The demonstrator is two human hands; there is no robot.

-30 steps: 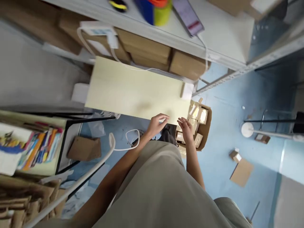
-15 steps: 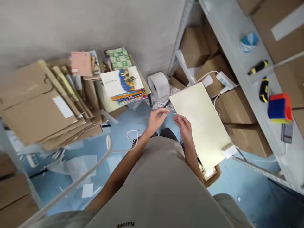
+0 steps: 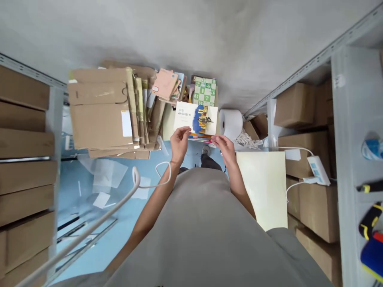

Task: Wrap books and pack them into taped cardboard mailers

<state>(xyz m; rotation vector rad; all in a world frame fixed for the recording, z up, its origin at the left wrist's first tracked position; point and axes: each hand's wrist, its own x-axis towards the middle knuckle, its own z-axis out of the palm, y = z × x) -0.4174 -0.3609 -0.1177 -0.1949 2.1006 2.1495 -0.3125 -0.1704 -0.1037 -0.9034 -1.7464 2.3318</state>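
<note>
A white picture book (image 3: 186, 114) with a blue and yellow cover picture lies on top of a stack of books by the wall. My left hand (image 3: 178, 144) reaches to its near left side, fingers bent and thumb a little apart. At the near right corner is my right hand (image 3: 225, 146), its fingers loosely curved. Both sets of fingertips overlap the book's near edge in view; whether they touch it I cannot tell. Colourful book edges (image 3: 200, 137) show beneath, between my hands. Behind lies a green checkered book (image 3: 205, 91).
Flattened cardboard boxes (image 3: 100, 123) stand at the left, beside pink-covered booklets (image 3: 164, 83). A large white roll (image 3: 231, 122) is right of the books. A pale yellow board (image 3: 263, 183) lies near my right arm. Box-filled shelves flank both sides; a white bent tube (image 3: 113, 213) crosses the lower left.
My view has turned left, bringing the book stack to the centre. My hands have moved apart and forward, from in front of my body to the white picture book's near edge.
</note>
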